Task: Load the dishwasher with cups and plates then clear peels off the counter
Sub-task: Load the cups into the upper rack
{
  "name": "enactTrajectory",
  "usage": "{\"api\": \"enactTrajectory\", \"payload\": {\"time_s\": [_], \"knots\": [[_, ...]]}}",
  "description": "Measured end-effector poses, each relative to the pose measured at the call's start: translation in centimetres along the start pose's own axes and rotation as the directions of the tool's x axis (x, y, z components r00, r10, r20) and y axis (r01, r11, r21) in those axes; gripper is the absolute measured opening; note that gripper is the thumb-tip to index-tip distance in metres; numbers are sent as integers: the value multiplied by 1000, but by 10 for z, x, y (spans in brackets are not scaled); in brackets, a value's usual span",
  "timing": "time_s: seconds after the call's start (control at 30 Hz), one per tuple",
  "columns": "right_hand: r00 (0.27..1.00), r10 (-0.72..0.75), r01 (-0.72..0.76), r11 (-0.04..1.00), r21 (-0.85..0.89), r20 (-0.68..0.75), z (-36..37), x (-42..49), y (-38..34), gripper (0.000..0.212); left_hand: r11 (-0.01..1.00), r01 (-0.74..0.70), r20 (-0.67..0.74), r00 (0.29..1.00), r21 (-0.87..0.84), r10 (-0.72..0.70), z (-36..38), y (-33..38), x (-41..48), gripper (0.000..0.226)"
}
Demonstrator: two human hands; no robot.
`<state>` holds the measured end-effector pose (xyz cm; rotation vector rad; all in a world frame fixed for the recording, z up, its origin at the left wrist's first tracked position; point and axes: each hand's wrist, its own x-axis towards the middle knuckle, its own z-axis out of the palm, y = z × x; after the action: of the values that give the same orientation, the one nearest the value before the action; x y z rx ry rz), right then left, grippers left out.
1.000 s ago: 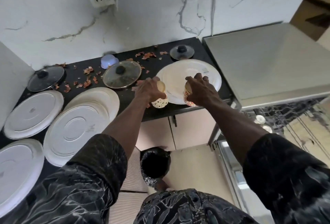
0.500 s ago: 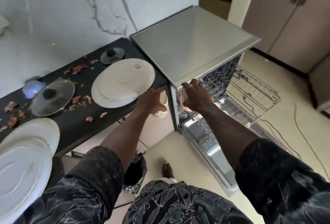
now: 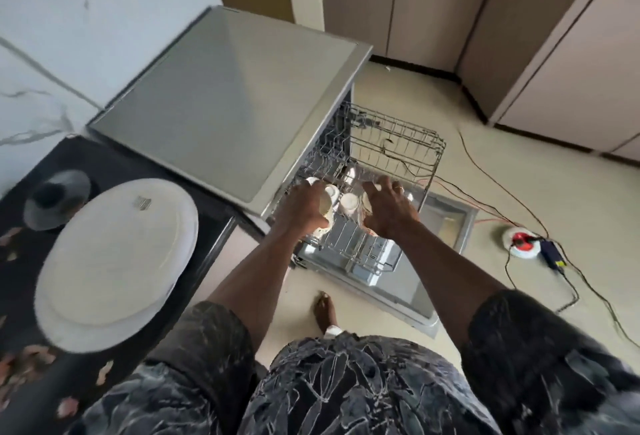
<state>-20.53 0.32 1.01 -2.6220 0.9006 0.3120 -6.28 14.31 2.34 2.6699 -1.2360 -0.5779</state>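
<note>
We judge the task to be at an early stage of loading. The left hand (image 3: 304, 207) curls round the first cup (image 3: 326, 215). The right hand (image 3: 389, 207) clasps the second cup (image 3: 366, 201) from above. Both cups are over the near end of the pulled-out upper rack (image 3: 394, 143) of the dishwasher (image 3: 225, 105) and, as far as we can tell, neither is released yet. Between the hands, pale racked cups (image 3: 348, 204) already sit in the rack; blur prevents an exact count. No plate is visible in the rack. The stacked plates (image 3: 117, 261) lie on the black counter (image 3: 114, 164), just beside the dishwasher, and peels (image 3: 104, 376) are scattered along the counter's near and left parts. We therefore rate cup loading as under way, and plate loading and peel clearing as not yet done. A glass lid (image 3: 57, 197) rests behind the plates. The dishwasher door (image 3: 446, 223) lies open over a pale floor (image 3: 415, 95). Cables (image 3: 500, 188) cross the floor to a red-and-white power strip (image 3: 521, 242). Beige cabinets (image 3: 554, 63) line the far side, and a marbled wall (image 3: 52, 36) backs the counter.
</note>
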Motion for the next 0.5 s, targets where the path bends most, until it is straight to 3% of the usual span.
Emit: {"api": "enactTrajectory", "payload": {"time_s": [0.23,0.5], "knots": [[977,209,-212,974,77,45,26,23,29,72,992,-125,-43,991,27,126,33,1,81,75],[964,267,-265,950,164,11,57,72,73,78,990,-139,56,988,-31,141,78,-6,162,91]]}}
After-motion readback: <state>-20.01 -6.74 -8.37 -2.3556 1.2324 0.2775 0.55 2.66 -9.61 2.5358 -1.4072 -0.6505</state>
